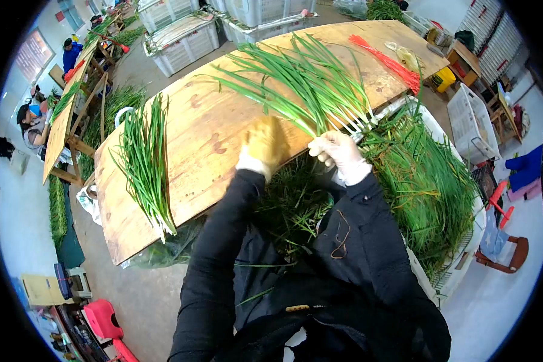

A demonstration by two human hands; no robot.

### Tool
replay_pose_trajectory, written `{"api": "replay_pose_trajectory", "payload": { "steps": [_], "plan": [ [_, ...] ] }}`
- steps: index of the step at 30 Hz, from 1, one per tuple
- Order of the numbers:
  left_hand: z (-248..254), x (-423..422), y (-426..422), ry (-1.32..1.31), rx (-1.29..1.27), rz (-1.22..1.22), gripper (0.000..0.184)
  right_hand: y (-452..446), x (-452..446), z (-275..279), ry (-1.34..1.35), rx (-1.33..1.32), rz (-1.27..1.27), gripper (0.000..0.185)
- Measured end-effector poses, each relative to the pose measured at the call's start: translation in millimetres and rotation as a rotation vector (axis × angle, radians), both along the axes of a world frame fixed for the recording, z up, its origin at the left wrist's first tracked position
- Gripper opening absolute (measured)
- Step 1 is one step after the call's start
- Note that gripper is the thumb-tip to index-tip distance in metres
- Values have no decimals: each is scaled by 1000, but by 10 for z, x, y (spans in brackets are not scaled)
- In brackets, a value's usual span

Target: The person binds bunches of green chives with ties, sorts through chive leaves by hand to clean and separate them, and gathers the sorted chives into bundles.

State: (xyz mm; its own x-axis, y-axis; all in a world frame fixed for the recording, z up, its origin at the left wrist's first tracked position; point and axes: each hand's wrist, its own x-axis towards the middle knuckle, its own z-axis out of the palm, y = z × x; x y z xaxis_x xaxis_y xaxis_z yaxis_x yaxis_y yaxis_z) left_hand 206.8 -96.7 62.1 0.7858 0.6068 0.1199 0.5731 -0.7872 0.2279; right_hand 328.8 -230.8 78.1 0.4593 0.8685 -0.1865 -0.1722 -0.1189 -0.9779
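My right hand (341, 155), in a thin white glove, is closed at the table's front edge, its fingers pinched round the pale stem ends of a few garlic chives (304, 120). Their leaves stretch away to the upper left. Right beside them, a loose spread of garlic chives (329, 75) lies with its white ends towards me. My left hand (265, 143) wears a yellow glove and hovers over or rests on the wood just left of the stems; motion blurs its fingers. A separate bundle of garlic chives (146, 163) lies at the table's left end.
The curved wooden table (205, 133) spans in front of me. Red ties (389, 63) lie at its right. A white crate (479, 226) heaped with loose greens (425, 187) stands at my right. Lidded plastic bins (184, 45) stand behind. Another person (36, 123) sits at a far-left table.
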Motion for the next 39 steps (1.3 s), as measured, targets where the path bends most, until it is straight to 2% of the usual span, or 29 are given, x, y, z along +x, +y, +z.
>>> {"api": "replay_pose_trajectory", "payload": {
  "steps": [1, 3, 4, 5, 6, 7, 8, 9, 11, 12, 13, 15, 16, 17, 19, 20, 21, 23, 24, 25, 27, 29, 30, 31, 32, 33, 35, 37, 39],
  "plan": [
    [-23, -16, -198, 32, 8, -104, 54, -85, 18, 71, 81, 70, -2, 11],
    [-376, -277, -581, -166, 211, -604, 53, -329, -64, 210, 9, 173, -26, 9],
    [-99, -447, -795, -42, -253, -856, 46, -497, -108, 229, 33, 177, 35, 9],
    [-185, -684, -980, 40, -625, -983, 49, -642, -185, 233, -79, 160, 64, 11],
    [-287, -875, -1083, 21, -931, -1120, 53, -792, -257, 166, -68, 140, 97, 11],
    [-491, -1045, -1148, 0, -1039, -1167, 57, -924, -324, 43, -102, 49, 164, 11],
    [-528, -1220, -1159, -46, -1092, -1046, 58, -1076, -429, -200, -56, -63, 176, 10],
    [-550, -1376, -1135, -85, -1141, -922, 58, -1263, -443, -447, -407, -276, 445, 12],
    [-602, -1593, -1121, -30, -1680, -288, 56, -1421, -467, -380, 49, -464, 525, 13],
    [-617, -1637, -1112, -5, -1693, -220, 50, -1457, -444, -242, 55, -420, 416, 14],
    [-777, -1640, -1104, -21, -1765, -295, 52, -1477, -408, -297, 168, -301, 418, 14],
    [-571, -1474, -1224, -262, -1899, -184, 53, -1444, -522, -278, 187, -256, 398, 14],
    [-557, -1394, -1280, -437, -2030, -203, 55, -1432, -592, -299, 193, -185, 412, 16],
    [-479, -1291, -1338, -511, -1968, -145, 49, -1426, -649, -311, 219, -197, 404, 16],
    [-466, -1213, -1467, -719, -1935, -113, 50, -1437, -780, -349, 197, -155, 369, 17],
    [-374, -1141, -1562, -787, -1906, -19, 43, -1444, -811, -356, 210, -160, 367, 15],
    [-388, -1121, -1589, -767, -1856, -9, 39, -1442, -856, -382, 212, -164, 373, 15],
    [-351, -1080, -1710, -845, -1862, 76, 39, -1439, -941, -509, 127, 2, 278, 13],
    [-355, -1070, -1743, -850, -1855, 81, 39, -1476, -926, -665, -71, -19, 246, 11],
    [-359, -1065, -1761, -886, -1859, 94, 39, -1490, -955, -629, -71, -11, 257, 11],
    [-362, -1034, -1760, -950, -1829, 121, 39, -1459, -1034, -514, -552, 101, 146, 11],
    [-354, -1048, -1690, -1157, -1810, 192, 38, -1560, -1032, -608, -595, 161, 219, 10],
    [-276, -1093, -1616, -1066, -1663, 186, 37, -1692, -1060, -855, -280, 89, 189, 10],
    [-270, -1104, -1540, -1029, -1577, 19, 32, -1768, -1086, -890, -200, -171, 175, 14],
    [-178, -1108, -1458, -945, -1497, -4, 30, -1783, -1092, -994, -262, -467, 253, 19],
    [-56, -1100, -1380, -855, -1425, -27, 29, -1756, -1110, -1069, -360, -564, 377, 25],
    [341, -1095, -1176, -932, -1298, 11, 29, -1704, -1076, -1292, -548, -594, 575, 30],
    [548, -1156, -840, -985, -1051, 100, 28, -1507, -1088, -1028, -501, -621, 592, 32],
    [584, -1280, -503, -1108, -821, 153, 33, -1373, -994, -967, -603, -658, 672, 37]
  ]
}}
